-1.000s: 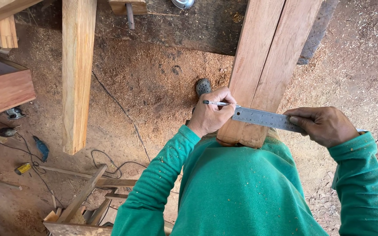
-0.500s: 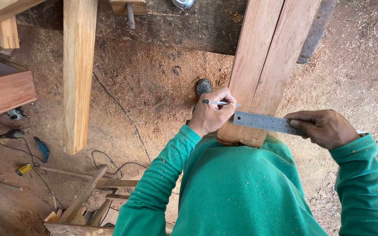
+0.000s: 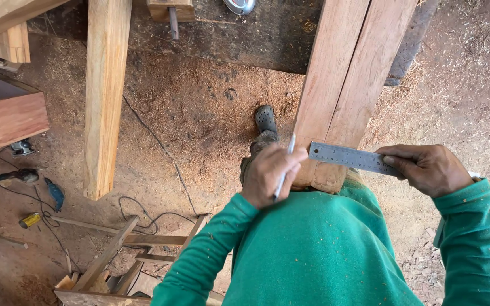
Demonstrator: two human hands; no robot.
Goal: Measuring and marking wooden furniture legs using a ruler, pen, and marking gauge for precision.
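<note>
View: seen from above the person's head, looking down at 2 green sleeves and a sawdust-covered dirt floor [image 3: 199,113].
Left hand: the left hand [image 3: 270,170] was curled into a loose fist, fingers pressed together around a pale pencil [image 3: 283,165] that stood nearly upright, its tip pointing up toward the plank edge.
Right hand: the right hand [image 3: 426,168] pinched the right end of a steel ruler [image 3: 350,158], thumb under, fingers closed on top.
Ruler: it lay across the near end of 2 reddish planks [image 3: 350,73], slightly tilted, its left end just beside the pencil.
Planks: the 2 lay side by side, touching, running from the person's waist up and away to the top of the view.
Foot: a grey clog [image 3: 265,119] stood on the floor just left of the planks.
Surroundings: a pale timber beam [image 3: 106,96] stood well apart on the left; a black cable [image 3: 160,147] trailed over the sawdust; a blue power tool [image 3: 55,194] and a yellow item [image 3: 29,220] lay far left.
</note>
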